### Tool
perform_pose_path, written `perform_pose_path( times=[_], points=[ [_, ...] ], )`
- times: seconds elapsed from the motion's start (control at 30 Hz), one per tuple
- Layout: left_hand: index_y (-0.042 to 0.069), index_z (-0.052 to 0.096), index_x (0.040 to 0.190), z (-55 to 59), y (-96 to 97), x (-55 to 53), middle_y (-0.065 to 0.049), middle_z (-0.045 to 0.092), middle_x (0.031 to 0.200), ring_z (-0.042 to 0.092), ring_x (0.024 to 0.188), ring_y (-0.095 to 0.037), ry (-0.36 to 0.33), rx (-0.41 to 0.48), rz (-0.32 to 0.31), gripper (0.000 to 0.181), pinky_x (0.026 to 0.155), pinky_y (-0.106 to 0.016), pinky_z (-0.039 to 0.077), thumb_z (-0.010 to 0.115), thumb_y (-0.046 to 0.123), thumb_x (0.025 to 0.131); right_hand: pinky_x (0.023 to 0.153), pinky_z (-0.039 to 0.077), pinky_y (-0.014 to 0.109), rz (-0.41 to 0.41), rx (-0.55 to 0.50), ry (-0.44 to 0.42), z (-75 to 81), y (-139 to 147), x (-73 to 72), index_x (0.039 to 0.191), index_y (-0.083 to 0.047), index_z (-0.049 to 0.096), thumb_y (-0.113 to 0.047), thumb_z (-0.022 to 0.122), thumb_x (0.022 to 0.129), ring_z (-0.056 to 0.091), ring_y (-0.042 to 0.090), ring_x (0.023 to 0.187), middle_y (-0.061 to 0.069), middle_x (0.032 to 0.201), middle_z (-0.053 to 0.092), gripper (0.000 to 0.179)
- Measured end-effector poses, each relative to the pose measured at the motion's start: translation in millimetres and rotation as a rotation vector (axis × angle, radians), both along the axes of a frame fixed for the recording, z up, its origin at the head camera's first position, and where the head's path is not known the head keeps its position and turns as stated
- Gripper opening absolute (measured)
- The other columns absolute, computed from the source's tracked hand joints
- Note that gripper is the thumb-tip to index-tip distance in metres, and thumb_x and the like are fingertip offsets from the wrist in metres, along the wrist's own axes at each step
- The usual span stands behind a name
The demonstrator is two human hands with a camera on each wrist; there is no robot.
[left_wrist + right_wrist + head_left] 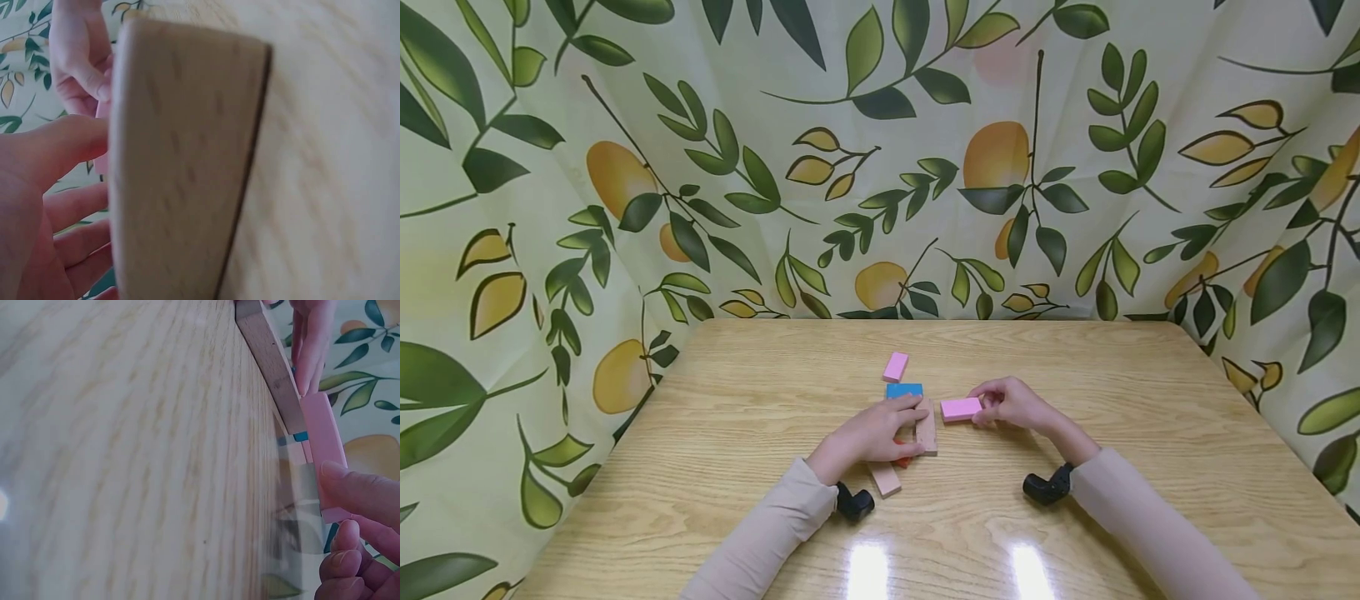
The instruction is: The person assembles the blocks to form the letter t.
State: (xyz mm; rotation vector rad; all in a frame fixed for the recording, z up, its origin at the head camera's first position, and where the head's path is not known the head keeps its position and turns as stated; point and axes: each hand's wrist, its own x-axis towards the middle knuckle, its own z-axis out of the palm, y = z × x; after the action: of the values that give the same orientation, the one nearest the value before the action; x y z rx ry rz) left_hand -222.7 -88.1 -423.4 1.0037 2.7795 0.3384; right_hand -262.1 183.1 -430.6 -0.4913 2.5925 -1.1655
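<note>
On a wood-grained bench [760, 383], a long, pale wooden block [928, 432] lies under the left hand [876, 432], whose loosely spread fingers rest on it. Just right of that long block, the right hand [1013, 403] pinches a pink rectangular block [960, 409] by its right end, between thumb and fingers. A blue block [904, 390] sits at the long block's far left; a second pink block [896, 367] lies beyond. Left of its near end are a partly hidden red piece [903, 462] and another pale wooden block [886, 480].
</note>
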Motion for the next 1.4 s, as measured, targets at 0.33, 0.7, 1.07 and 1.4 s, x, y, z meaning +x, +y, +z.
perform_pose_path(
  times=[0.33, 0.7, 1.07, 1.4],
  points=[
    [0.021, 0.044, 0.145, -0.1, 0.7, 0.2, -0.002, 0.033, 0.159, 0.034, 0.147, -0.023, -0.012, -0.001, 0.004, 0.059, 0.120, -0.039, 0.034, 0.058, 0.046, 0.093, 0.052, 0.031, 0.019, -0.010, 0.000, 0.008, -0.6, -2.6, -2.2, 0.111, 0.002, 0.068, -0.011, 0.077, 0.079, 0.042, 0.011, 0.064, -0.002, 0.069, 0.050, 0.036],
    [0.021, 0.045, 0.145, 0.7, -0.6, 0.6, -0.002, 0.033, 0.159, 0.034, 0.147, -0.023, -0.017, 0.007, 0.012, 0.059, 0.120, -0.040, 0.033, 0.058, 0.046, 0.093, 0.052, 0.032, 0.019, -0.006, -0.004, 0.015, -4.3, -6.0, -6.3, 0.110, 0.003, 0.068, -0.011, 0.077, 0.079, 0.043, 0.012, 0.063, -0.002, 0.069, 0.050, 0.035],
    [0.021, 0.045, 0.145, -0.3, 0.3, -1.2, -0.002, 0.034, 0.158, 0.035, 0.146, -0.022, -0.005, -0.006, 0.008, 0.060, 0.120, -0.039, 0.034, 0.058, 0.047, 0.093, 0.052, 0.033, 0.019, -0.031, -0.005, 0.019, -3.8, -9.5, -7.6, 0.109, 0.003, 0.068, -0.009, 0.077, 0.079, 0.043, 0.013, 0.063, -0.001, 0.069, 0.051, 0.034],
    [0.022, 0.045, 0.145, 0.9, 0.3, -0.9, -0.001, 0.034, 0.159, 0.034, 0.147, -0.021, -0.013, -0.004, 0.013, 0.059, 0.120, -0.039, 0.034, 0.058, 0.047, 0.093, 0.055, 0.033, 0.020, -0.045, 0.007, 0.017, -6.6, -9.8, -12.5, 0.109, 0.003, 0.069, -0.011, 0.077, 0.080, 0.043, 0.012, 0.066, -0.002, 0.070, 0.051, 0.033]
  ],
)
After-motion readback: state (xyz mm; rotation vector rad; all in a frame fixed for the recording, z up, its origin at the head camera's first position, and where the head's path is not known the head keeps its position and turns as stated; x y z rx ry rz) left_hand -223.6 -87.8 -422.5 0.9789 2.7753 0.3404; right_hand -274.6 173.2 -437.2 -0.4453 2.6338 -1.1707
